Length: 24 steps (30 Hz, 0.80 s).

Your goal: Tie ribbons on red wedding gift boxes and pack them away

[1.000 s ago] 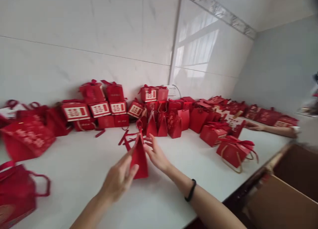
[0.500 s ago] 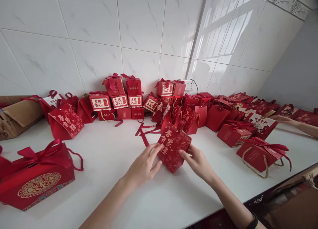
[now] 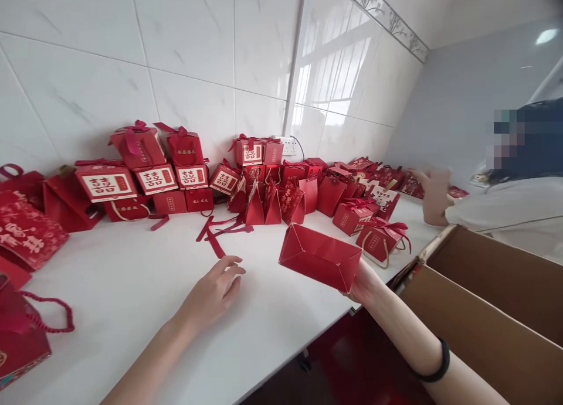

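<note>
My right hand (image 3: 361,283) grips a red paper gift box (image 3: 320,258) at its right side, with its folded bottom facing me. The box is lifted above the table's front edge, and most of the fingers are hidden behind it. Over the white table (image 3: 176,264), my left hand (image 3: 222,285) is empty, fingers apart and slightly bent. Its fingertips are near a loose dark red ribbon (image 3: 214,242), apart from the box.
Many red gift boxes, some stacked like this white-fronted box (image 3: 108,182), line the tiled wall. At the right, an open cardboard carton (image 3: 475,311) stands beside the table. Beyond it is another person (image 3: 519,200), arm over the table.
My right hand has lifted the gift box off the table and tipped it, bottom towards me. My left hand has let go of it. The view has swung right, showing the carton and the person.
</note>
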### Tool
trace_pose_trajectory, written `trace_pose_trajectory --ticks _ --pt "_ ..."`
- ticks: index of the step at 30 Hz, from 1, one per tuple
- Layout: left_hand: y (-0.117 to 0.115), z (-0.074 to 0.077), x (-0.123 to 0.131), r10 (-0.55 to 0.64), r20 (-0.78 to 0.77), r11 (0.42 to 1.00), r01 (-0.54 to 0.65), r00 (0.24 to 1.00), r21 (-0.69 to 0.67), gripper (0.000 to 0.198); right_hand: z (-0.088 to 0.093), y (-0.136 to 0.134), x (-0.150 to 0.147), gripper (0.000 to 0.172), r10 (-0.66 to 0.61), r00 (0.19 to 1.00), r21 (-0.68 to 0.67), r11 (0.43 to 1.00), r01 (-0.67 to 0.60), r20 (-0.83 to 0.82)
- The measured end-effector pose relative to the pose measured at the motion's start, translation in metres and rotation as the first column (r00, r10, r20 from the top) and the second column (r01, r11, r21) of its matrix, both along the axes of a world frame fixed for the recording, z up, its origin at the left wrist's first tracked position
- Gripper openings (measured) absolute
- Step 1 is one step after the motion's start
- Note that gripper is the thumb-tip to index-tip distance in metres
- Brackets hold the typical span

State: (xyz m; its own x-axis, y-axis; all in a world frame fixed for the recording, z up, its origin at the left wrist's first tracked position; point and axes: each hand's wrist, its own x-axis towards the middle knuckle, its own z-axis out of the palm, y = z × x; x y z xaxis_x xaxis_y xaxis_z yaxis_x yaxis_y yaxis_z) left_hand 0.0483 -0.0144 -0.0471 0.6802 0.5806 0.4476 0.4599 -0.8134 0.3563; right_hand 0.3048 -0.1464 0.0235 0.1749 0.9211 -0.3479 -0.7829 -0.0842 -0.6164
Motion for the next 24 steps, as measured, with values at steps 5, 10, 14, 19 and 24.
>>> trace_pose_trajectory --ticks 5,10,14,19,24 --pt "0.003 -0.002 -0.001 0.001 -0.019 1.0 -0.001 1.0 -0.016 0.035 0.003 -0.013 0.0 0.025 -0.025 1.0 0.001 1.0 0.025 0.014" --pt "0.004 -0.001 -0.001 -0.019 0.0 1.0 0.019 1.0 -0.017 0.033 0.013 -0.023 -0.004 0.027 -0.023 0.999 0.01 1.0 0.022 0.031" --pt "0.005 -0.001 -0.001 -0.023 0.005 0.999 0.023 1.0 -0.031 0.031 0.022 -0.031 -0.005 0.027 -0.032 0.995 0.008 0.999 0.031 0.098" --pt "0.005 0.001 -0.001 -0.018 -0.025 0.997 0.016 1.0 -0.073 0.031 0.032 -0.038 -0.007 0.033 -0.024 0.975 -0.002 1.0 0.025 0.22" --pt "0.004 0.001 -0.002 -0.014 -0.048 0.995 0.009 0.999 -0.095 0.032 0.038 -0.042 -0.011 0.038 0.036 0.961 -0.037 0.999 -0.027 0.273"
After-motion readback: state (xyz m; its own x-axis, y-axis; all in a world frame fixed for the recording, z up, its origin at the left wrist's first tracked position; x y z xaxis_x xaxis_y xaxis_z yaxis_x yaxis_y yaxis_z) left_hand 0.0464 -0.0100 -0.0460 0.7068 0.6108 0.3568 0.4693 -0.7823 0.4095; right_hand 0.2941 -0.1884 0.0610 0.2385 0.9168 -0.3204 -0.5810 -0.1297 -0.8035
